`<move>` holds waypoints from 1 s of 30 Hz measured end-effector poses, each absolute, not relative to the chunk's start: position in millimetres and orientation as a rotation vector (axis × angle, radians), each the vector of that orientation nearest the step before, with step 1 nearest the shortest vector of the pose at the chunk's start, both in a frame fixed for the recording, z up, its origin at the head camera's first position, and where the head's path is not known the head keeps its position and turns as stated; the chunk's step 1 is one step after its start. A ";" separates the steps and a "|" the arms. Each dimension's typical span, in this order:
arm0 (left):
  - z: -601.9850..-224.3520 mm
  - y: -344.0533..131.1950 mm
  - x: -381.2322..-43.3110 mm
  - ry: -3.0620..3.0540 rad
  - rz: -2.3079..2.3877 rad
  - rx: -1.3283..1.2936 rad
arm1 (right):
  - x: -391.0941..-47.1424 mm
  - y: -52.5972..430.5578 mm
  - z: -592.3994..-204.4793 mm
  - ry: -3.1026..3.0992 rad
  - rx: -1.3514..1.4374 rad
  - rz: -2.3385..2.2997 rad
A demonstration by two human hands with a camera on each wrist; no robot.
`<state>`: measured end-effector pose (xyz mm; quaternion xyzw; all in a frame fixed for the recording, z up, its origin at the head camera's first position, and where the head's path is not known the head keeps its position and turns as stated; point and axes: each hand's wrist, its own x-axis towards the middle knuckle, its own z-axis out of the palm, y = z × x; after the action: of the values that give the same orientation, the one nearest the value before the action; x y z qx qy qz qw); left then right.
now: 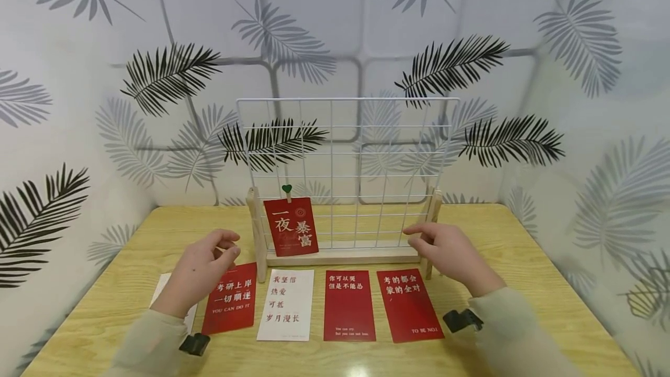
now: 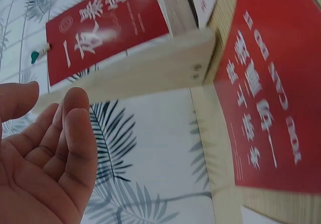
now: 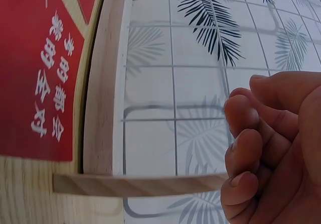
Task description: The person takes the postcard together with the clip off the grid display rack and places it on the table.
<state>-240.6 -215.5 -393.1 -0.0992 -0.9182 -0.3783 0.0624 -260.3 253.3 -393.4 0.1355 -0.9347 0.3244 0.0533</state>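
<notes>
My left hand (image 1: pixel 201 272) hovers near the left wooden post of a white wire grid rack (image 1: pixel 348 99), fingers loosely bent and holding nothing. Beside the right post, my right hand (image 1: pixel 445 255) is also empty, its fingers relaxed and curved in the right wrist view. A red card (image 1: pixel 291 243) hangs slightly tilted at the grid's lower left from a small clip with a green heart (image 1: pixel 287 189). On the table in front lie a red card (image 1: pixel 230 307), a white card (image 1: pixel 285 307), and two more red cards, one central (image 1: pixel 349 313) and one at right (image 1: pixel 413 313).
Another white card (image 1: pixel 191 316) lies at the far left, partly hidden by my left hand and arm. The rack stands on a wooden base (image 1: pixel 345 257) on the wood-grain table (image 1: pixel 544 307). Leaf-patterned cloth (image 1: pixel 335 34) surrounds the table at the back and sides.
</notes>
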 end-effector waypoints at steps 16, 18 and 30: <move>-391.0 -173.0 -243.6 -2.800 -1.248 -0.390 | -266.3 198.8 -369.0 -2.803 0.657 0.981; -391.2 -171.6 -243.9 -2.793 -1.292 -0.393 | -267.5 189.9 -366.0 -2.797 0.686 0.967; -397.8 -160.1 -251.0 -2.745 -1.552 -0.317 | -275.1 144.9 -347.0 -2.756 0.814 0.879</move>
<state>-251.0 -160.1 -397.8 -0.1002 -0.8660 -0.4897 -0.0140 -275.1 144.9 -347.0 0.2703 -0.9150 0.2917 0.0680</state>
